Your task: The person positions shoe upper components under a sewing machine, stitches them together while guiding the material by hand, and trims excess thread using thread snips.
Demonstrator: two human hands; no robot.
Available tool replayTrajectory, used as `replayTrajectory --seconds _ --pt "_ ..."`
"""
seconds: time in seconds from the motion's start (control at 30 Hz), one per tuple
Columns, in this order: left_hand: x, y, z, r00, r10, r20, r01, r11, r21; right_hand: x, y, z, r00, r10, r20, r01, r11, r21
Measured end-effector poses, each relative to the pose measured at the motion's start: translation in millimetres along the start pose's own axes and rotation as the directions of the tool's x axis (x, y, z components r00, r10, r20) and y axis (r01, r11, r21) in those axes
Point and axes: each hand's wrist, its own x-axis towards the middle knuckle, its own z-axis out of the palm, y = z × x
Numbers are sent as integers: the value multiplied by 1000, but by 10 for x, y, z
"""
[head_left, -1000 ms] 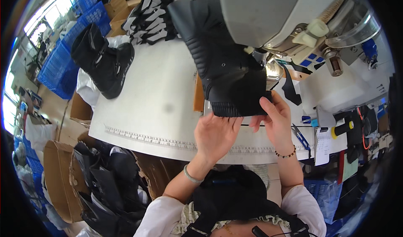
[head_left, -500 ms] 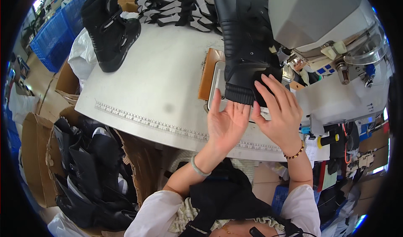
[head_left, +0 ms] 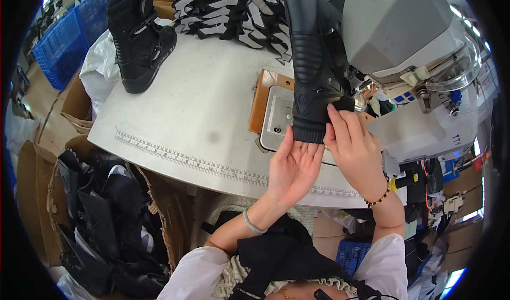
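A black boot upper (head_left: 311, 61) with ribbed, padded panels lies lengthwise beside the grey sewing machine (head_left: 401, 26). My left hand (head_left: 295, 170) is palm up at the upper's near ribbed end, its fingers tucked beneath and its thumb at the left edge. My right hand (head_left: 355, 143) grips the right side of that same end between thumb and fingers. Where the upper meets the machine's needle area is hidden behind the upper and the machine head. A metal plate (head_left: 272, 132) shows just left of the upper, by an orange-brown block (head_left: 258, 108).
A finished black boot (head_left: 138, 39) stands at the table's far left. Several black and grey cut pieces (head_left: 228, 13) lie at the back. A cardboard box (head_left: 34, 193) of black uppers is at the left, and blue crates (head_left: 58, 58) stand beyond. A printed ruler (head_left: 202, 167) follows the table's near edge.
The upper has turned and slid slightly right, showing more of the metal plate. My right fingers have drawn together on its edge; both hands have moved a little nearer me.
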Motion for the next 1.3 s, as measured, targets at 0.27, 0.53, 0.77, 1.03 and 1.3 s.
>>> replayTrajectory --seconds 0.27,0.53,0.77,1.03,1.3 --pt "103 58 -66 997 -30 65 39 988 -149 -19 93 -13 933 -341 116 357 917 -178" --pt "33 62 95 997 23 -67 -21 999 25 -7 45 -55 916 -357 185 394 886 -243" --pt "26 -1 -9 997 80 7 -81 992 97 -24 1 -15 929 -324 181 365 883 -293" --pt "10 -17 38 993 113 14 -114 975 192 -26 34 -42 919 -356 169 392 868 -303" --pt "195 139 276 955 58 -290 74 903 424 -401 -32 209 998 -63 -12 62 996 -66"
